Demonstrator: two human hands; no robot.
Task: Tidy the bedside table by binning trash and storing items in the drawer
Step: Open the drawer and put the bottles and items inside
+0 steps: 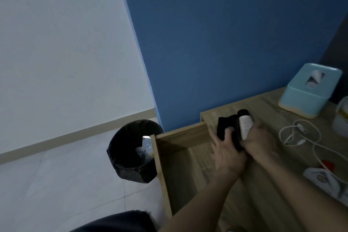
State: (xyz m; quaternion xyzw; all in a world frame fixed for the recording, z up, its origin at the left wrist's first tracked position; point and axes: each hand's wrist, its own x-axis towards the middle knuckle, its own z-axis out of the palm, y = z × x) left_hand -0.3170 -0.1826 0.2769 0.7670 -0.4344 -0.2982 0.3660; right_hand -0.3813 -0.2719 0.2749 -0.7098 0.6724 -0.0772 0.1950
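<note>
A dark knee (120, 220) sits at the bottom, and above it the drawer (175, 165) is open and looks empty. The left hand (228, 158) has its grip closed on a black cloth (225, 128), and the right hand (258, 143) has its grip closed on a small white bottle (244, 124), both over the drawer's back edge. Some trash is in the bin (130, 150), but a white cable (301, 133) and a tissue box (308, 92) are on the desk (273, 111), so much is left.

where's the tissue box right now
The tissue box sits at the far right of the head view, on the bedside table against the blue wall, behind the white cable.
</note>
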